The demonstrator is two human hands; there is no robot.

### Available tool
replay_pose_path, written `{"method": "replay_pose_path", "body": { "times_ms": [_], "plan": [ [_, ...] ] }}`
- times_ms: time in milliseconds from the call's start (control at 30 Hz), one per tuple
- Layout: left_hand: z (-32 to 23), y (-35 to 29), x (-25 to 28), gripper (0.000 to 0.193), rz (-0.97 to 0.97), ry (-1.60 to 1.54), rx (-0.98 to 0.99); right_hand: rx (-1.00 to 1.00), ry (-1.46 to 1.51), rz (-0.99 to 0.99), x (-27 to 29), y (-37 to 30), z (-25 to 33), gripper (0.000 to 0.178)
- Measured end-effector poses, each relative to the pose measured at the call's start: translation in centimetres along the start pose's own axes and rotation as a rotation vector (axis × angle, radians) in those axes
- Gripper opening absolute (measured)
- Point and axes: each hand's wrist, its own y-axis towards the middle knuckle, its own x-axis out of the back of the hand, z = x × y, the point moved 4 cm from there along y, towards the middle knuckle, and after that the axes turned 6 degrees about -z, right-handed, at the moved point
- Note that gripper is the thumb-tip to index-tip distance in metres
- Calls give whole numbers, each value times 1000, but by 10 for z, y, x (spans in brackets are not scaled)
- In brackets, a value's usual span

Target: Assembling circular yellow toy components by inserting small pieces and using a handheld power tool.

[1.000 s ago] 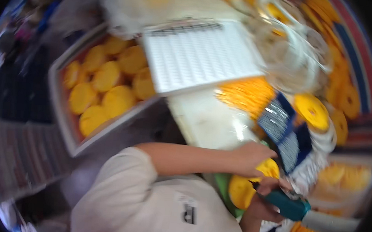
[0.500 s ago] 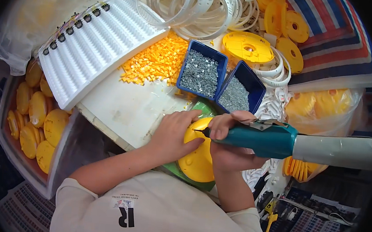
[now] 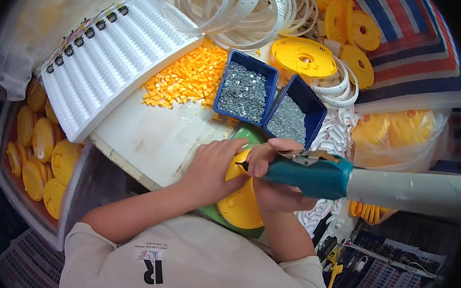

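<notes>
A round yellow plastic cover (image 3: 240, 202) lies on a green pad (image 3: 216, 213) at the near edge of the table. My left hand (image 3: 212, 167) grips its left side, fingers over the far rim and the thumb on top. In my right hand (image 3: 272, 172) is a teal electric screwdriver (image 3: 315, 176), held almost level, its dark bit pointing left at the cover's far part. Whether a screw sits under the bit is too small to tell. The right hand hides part of the cover.
Beyond my hands stand two blue bins of small metal parts (image 3: 243, 93) (image 3: 289, 116), beside a heap of orange pieces (image 3: 184, 77). A white ridged tray (image 3: 120, 60) is at left, above a box of yellow covers (image 3: 64, 165). White rings (image 3: 242, 13) lie at the back.
The screwdriver and my right hand have shifted slightly left, closer over my left thumb. My left hand keeps its grip on the cover. The whole view has moved a little.
</notes>
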Motion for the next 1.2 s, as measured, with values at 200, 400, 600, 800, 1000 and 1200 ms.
{"method": "replay_pose_path", "body": {
  "times_ms": [200, 400, 600, 800, 1000, 1200],
  "plan": [
    [-10, 23, -2, 65, 133, 78, -52, 257, -52, -75, 31, 9, 31, 99],
    [-11, 52, -36, 53, 223, 41, -84, 207, 10, -261, 55, 15, 24, 99],
    [-11, 51, -33, 48, 214, -1, -57, 107, -64, -284, 57, 16, 9, 92],
    [-15, 52, -31, 47, 233, 7, -53, 120, -156, -217, 56, 8, 1, 91],
    [-21, 54, -32, 45, 280, 95, -90, 258, -96, -250, 58, 4, 42, 95],
    [-53, 63, -65, 39, 402, 223, -483, 294, -91, -390, 93, -36, 71, 100]
  ]
}}
